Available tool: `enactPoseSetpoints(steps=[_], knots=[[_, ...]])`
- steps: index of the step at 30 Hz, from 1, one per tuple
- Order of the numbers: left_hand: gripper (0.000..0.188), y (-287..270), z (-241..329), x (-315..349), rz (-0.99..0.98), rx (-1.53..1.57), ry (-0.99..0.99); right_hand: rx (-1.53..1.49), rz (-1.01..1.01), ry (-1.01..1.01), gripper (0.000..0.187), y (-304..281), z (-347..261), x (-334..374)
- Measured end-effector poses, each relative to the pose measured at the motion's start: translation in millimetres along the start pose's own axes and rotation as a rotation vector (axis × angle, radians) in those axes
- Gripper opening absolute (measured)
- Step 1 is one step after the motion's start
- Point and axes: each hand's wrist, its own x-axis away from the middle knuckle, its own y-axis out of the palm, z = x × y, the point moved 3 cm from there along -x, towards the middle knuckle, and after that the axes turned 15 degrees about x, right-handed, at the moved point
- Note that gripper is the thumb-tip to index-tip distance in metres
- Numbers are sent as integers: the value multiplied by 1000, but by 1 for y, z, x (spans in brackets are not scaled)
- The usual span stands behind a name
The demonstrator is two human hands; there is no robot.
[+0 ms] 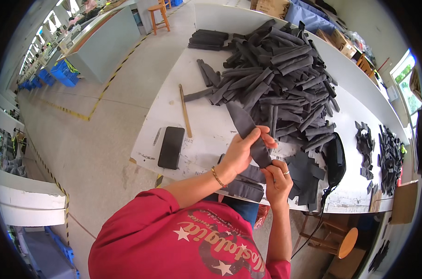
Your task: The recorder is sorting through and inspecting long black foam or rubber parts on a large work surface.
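Our left hand (242,148) and right hand (277,179) both pinch one grey strip (247,130) above the desk's (206,125) near edge, keeping it taut. The strip pile (280,79) fills the desk's middle, within reach.

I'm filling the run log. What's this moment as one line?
left hand: grips gray strip | right hand: pinches its lower end | pile behind | phone left

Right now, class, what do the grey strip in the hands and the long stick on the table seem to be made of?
Grey strip: likely woven fabric, matte; it bends softly between the left hand and right hand.
Stick: probably wood or bamboo; pale tan, straight, stiff.
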Motion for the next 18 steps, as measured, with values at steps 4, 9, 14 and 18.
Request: enactPoseSetpoints(steps=[4, 9, 14, 18], knots=[[31, 3, -10, 7, 2, 84, 37, -44, -4, 34, 15, 0, -4, -5], [30, 3, -22, 15, 2, 127, 46, -61, -7, 53, 15, 2, -2, -7], [28, 2, -25, 17, 22, 140, 17, -71, -18, 47, 16, 3, -3, -9], [27, -1, -25, 17, -24, 109, 24, -83, -39, 97, 16, 3, -1, -9]])
